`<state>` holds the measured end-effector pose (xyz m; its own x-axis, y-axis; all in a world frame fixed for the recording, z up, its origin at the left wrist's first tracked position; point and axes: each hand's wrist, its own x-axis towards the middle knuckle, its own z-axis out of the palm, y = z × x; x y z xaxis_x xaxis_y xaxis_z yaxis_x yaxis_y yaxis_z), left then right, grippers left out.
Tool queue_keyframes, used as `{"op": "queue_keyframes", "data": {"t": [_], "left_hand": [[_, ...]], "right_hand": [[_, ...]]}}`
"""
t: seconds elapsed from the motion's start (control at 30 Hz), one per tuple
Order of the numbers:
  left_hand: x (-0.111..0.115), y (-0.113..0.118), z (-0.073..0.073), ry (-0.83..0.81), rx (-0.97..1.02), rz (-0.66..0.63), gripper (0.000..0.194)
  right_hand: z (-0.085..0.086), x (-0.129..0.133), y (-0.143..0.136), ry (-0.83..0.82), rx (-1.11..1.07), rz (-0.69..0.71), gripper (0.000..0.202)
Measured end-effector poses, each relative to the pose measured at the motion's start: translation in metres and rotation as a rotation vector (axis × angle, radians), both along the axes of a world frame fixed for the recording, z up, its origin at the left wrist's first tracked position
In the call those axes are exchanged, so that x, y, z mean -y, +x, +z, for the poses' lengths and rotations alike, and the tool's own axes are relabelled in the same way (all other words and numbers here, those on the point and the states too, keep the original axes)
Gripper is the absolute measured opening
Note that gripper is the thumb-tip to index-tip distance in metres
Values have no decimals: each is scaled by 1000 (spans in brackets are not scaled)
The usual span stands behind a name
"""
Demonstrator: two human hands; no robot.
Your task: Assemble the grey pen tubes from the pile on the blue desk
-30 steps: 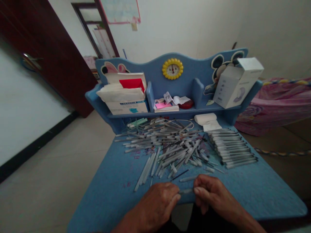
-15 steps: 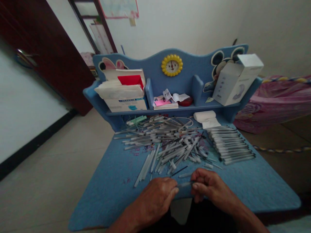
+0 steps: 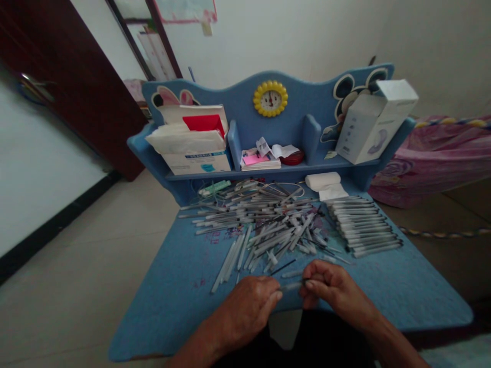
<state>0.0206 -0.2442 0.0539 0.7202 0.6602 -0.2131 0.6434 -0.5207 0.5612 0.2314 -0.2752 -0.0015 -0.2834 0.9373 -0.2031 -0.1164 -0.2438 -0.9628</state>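
Note:
Between my two hands, near the desk's front edge, a translucent pen (image 3: 292,286) is held level. My left hand (image 3: 256,301) is closed round its left end. The fingertips of my right hand (image 3: 330,286) pinch the other end, where a dark part shows. Just beyond lie a thin black refill (image 3: 283,267) and a clear pen barrel (image 3: 292,274). A heap of loose pen parts (image 3: 280,235) spreads behind them, with several pale barrels (image 3: 232,258) lying side by side at its left. Pens with dark ends (image 3: 364,225) are lined up in a row at the right.
The blue desk (image 3: 164,306) has a raised back shelf. On it stand a mask box with papers (image 3: 199,161), a stack of small papers (image 3: 261,162) and a white carton (image 3: 362,128). A paper roll (image 3: 322,181) lies below the shelf, and a yellow clock (image 3: 270,98) hangs above.
Both hands keep hold of the pen, which has risen slightly in view. The right fingers have shifted a little on its end. The desk things lie as before.

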Motion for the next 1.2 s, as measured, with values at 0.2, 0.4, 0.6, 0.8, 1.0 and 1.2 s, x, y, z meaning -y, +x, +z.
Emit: {"op": "queue_keyframes", "data": {"t": [0.2,0.4,0.6,0.8,1.0,1.2], "left_hand": [[-2,-1,1,-73,51,33,31],[0,3,-2,-68,50,45,30],[2,3,-4,-72,66,52,29],[1,2,-1,-97,92,46,28],[-21,-26,4,-106,75,106,28],[-38,-50,-1,-146,209,467,24]], "right_hand": [[5,-1,11,9,-64,-53,17],[3,-1,4,-17,2,-97,19],[3,1,1,-47,55,-53,25],[2,3,6,-12,115,15,23],[-4,-4,47,-19,128,-233,23],[-16,-9,76,-64,140,-527,23]]}}
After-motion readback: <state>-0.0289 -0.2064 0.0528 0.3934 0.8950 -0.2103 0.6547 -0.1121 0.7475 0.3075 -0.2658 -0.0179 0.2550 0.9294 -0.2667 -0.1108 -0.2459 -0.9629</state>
